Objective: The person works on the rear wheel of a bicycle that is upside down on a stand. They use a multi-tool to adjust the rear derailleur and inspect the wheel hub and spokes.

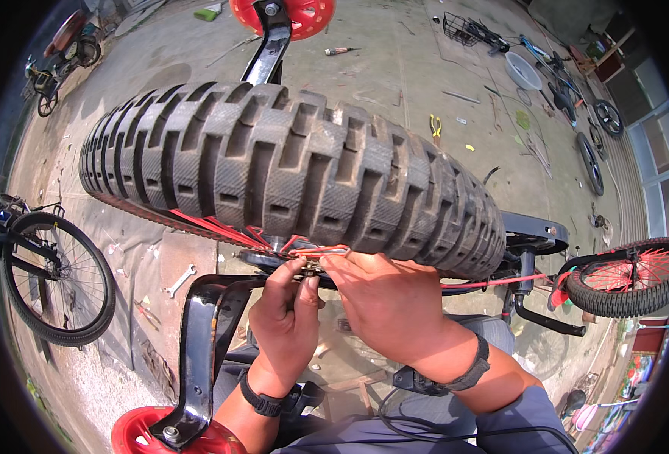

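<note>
Hands: both are close together, right up by the near side of the big tire (296, 163). The left hand (285, 325) pinches a small metal part (311, 266) with its thumb and finger. The right hand (395, 299) has its fingers curled in at the same spot, but I cannot tell what they pinch.
Small metal part: at the near side of the big tire, close to its middle. The hands hide most of it.
Big tire: black and fat, with chunky bumps. Red spokes (217, 228) peek out under its near edge.
Little red wheels: one (175, 435) is on the near side of the big tire, on a bent black bar (198, 340). The other (308, 17) is on its far side.
Tools: a wrench (180, 281) lies left of the big tire on its near side. Yellow-handled pliers (436, 126) and a screwdriver (340, 51) lie past its far side.
Bikes: a black bike wheel (62, 265) is left of the big tire. A wheel with red spokes (636, 274) is right of it.
Tub: a pale round tub (523, 71) sits far beyond the big tire, off to the right.
</note>
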`<state>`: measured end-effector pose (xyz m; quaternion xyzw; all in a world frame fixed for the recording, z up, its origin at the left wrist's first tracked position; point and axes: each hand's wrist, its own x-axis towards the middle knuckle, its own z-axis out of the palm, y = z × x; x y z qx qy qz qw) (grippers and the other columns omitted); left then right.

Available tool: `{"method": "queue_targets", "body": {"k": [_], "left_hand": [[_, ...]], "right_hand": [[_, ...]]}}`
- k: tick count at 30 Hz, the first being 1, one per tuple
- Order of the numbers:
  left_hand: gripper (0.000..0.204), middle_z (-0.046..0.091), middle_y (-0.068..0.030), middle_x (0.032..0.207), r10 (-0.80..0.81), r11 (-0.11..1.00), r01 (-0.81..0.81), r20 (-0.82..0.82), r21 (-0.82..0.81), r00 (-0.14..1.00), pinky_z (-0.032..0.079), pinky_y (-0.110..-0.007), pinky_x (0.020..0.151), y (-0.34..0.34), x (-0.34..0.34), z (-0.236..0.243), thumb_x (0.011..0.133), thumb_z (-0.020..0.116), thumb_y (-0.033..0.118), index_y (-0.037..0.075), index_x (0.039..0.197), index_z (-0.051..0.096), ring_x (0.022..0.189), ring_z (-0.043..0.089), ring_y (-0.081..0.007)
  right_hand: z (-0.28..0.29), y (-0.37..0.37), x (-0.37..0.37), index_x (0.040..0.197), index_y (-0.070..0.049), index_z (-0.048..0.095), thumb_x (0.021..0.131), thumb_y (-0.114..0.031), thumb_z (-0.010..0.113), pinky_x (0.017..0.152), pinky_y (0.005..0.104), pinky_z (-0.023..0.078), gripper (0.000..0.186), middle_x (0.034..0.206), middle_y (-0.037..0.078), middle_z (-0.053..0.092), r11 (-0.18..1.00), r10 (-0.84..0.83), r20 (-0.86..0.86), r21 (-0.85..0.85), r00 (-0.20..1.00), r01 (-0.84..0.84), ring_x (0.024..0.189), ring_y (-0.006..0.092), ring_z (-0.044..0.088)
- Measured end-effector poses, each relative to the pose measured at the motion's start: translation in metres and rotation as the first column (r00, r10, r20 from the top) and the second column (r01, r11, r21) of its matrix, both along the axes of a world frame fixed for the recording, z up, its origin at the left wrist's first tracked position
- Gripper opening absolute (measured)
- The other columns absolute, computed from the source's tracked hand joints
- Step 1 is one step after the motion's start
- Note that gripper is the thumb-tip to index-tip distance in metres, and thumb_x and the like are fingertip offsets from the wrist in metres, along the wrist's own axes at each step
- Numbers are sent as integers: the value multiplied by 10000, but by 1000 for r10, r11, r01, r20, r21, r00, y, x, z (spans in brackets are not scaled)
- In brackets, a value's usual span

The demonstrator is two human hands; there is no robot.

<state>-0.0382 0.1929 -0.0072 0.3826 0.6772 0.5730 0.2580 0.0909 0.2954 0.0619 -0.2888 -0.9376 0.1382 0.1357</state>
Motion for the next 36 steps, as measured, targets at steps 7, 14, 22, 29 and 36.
{"method": "queue_targets", "body": {"k": [7, 14, 22, 29, 36], "left_hand": [[292, 663, -20, 723, 23, 1000, -23, -73, -7, 997, 435, -203, 519, 0, 0, 4, 1050, 628, 95, 26, 1330, 588, 566, 568, -48], [213, 656, -38, 757, -205, 979, 204, -118, -20, 972, 477, -232, 575, -22, -29, 8, 1024, 544, 17, 10, 1223, 623, 631, 607, -77], [149, 712, -39, 886, -260, 870, 373, 345, -321, 902, 545, -260, 708, -68, -124, 34, 964, 639, 6, -27, 1105, 672, 754, 673, -115], [137, 771, -72, 982, -441, 870, 434, 23, -235, 897, 574, -301, 822, -15, -153, 83, 989, 664, 7, -35, 1107, 720, 881, 718, -138], [134, 765, -69, 968, -452, 839, 465, 114, -282, 885, 566, -296, 845, -6, -151, 86, 985, 668, 4, -25, 1094, 739, 910, 698, -121]], "right_hand": [[-1, 3, 4, 1239, -73, 694, 855, -84, 666, 715, 357, 586, 385, 1087, 85, 745, 999, 5, -16, -41, 1000, -5, 903, 245, 732], [1, -1, 4, 1125, -65, 705, 880, -66, 677, 746, 367, 598, 246, 1021, 90, 724, 996, -26, -18, -87, 1000, 24, 935, 268, 728], [6, 0, -3, 1060, -96, 755, 875, -79, 695, 675, 358, 579, 195, 940, 59, 721, 995, -83, 9, -56, 997, 83, 860, 241, 716], [0, -1, -11, 1031, -102, 772, 884, -94, 697, 657, 353, 565, 165, 966, 34, 743, 997, -57, -109, 40, 992, 62, 840, 233, 717], [14, 5, 2, 1123, -119, 755, 895, -148, 740, 743, 370, 591, 231, 1047, 52, 748, 994, -59, -131, -104, 990, 46, 906, 267, 730]]}}
